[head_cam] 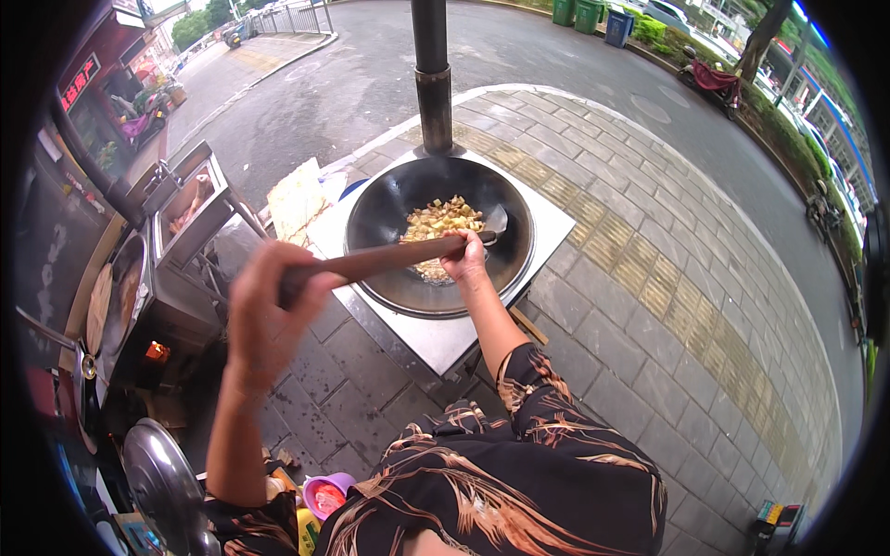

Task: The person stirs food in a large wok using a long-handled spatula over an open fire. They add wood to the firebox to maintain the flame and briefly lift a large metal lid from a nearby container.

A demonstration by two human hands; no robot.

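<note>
A long wooden handle (389,258) slants across the front of a large black wok (375,208). My left hand (274,299), somewhat blurred, grips its near end to the left of the wok. Closer to the blade, my right hand (466,258) is closed around the handle above the wok. The metal spatula blade (496,221) rests at the right side of the food, partly hidden by my right hand and the handle. Diced, browned food (445,217) lies in the bottom of the wok, with bubbling oil (434,271) at its near side.
The wok sits in a square metal stove (445,344) with a black flue pipe (434,104) behind it. To the left stand a metal sink (191,208) and another cooking station (132,292). A metal lid (163,479) and a purple container (337,483) are at lower left.
</note>
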